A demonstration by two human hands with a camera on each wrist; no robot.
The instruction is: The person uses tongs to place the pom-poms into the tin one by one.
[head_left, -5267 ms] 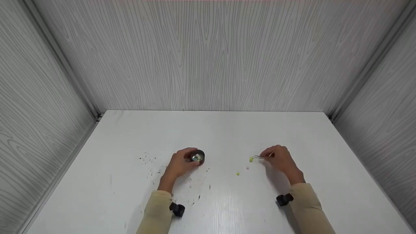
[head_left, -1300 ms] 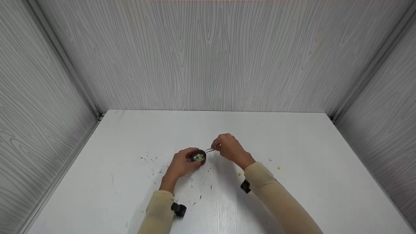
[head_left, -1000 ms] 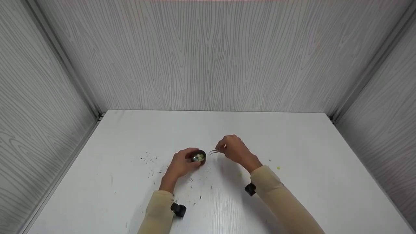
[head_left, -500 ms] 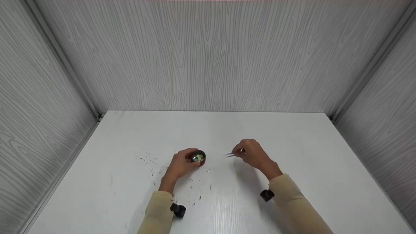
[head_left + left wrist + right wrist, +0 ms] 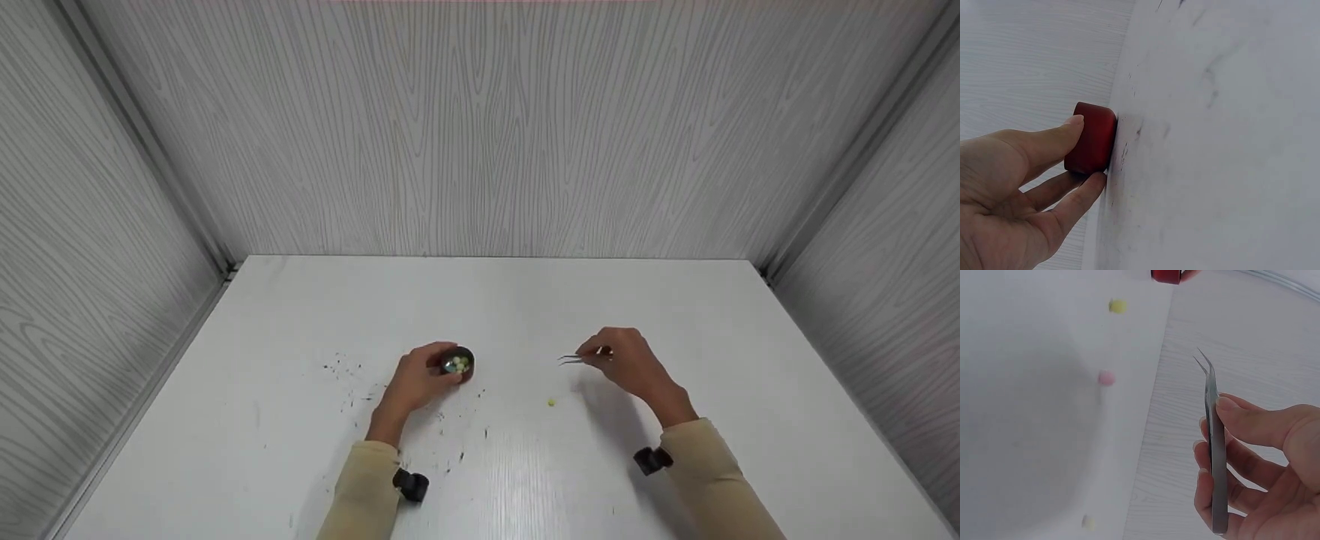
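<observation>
My left hand grips a small round cup between thumb and fingers. Dark inside in the head view, its outside is glossy red in the left wrist view. Several small pale yellow-green balls lie in it. To the right, my right hand pinches metal tweezers with bent tips. The tips stand slightly apart with nothing between them, raised over the table. A yellow ball lies on the table in front of the tweezers; a pink ball shows in the right wrist view.
Another pale yellow ball lies lower in the right wrist view. Dark specks and streaks mark the white table around the left hand. Wood-grain panels enclose the table at the back and both sides.
The right hand has drawn the tweezers away from the cup's rim, rightwards over the table. Earlier the tweezers held a yellow ball; their tips are now bare. The left hand and cup stay put.
</observation>
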